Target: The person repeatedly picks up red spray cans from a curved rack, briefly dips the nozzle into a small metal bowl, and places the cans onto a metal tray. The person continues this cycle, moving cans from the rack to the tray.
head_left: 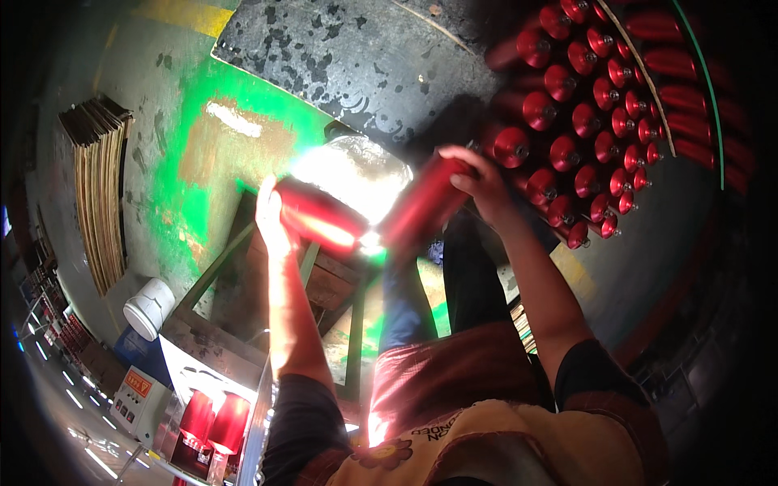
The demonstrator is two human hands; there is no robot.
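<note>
Left hand: the left hand [270, 217] is wrapping its fingers around the near end of a red metal cylinder [320, 217], gripping it closed; the thumb side is facing the camera.
Right hand: the right hand [480, 182] is curling over the top end of a second red cylinder [423, 202], fingers pressed together around it, holding it tilted.
Held pieces: the two cylinders are leaning toward each other, their lower ends meeting near a very bright glare spot [361, 174]; whether they are touching cannot be told through the glare.
Position: both cylinders are sitting in the middle of the view, above a dark metal stand [320, 279] and in front of the person's knees.
Stock: a stack of red cylinders [583, 121] is lying end-on at upper right, just beside the right hand, rows packed closely.
Floor: a green-painted floor [194, 202] with worn brown patches is spreading to the left.
Upper surface: a dark speckled sheet [340, 57] is lying beyond the hands.
Left side: a bundle of thin boards [101, 190] is standing on edge, well apart from the hands.
Lower left: a white bucket [150, 308] is resting near two more red cylinders [215, 421] standing upright.
</note>
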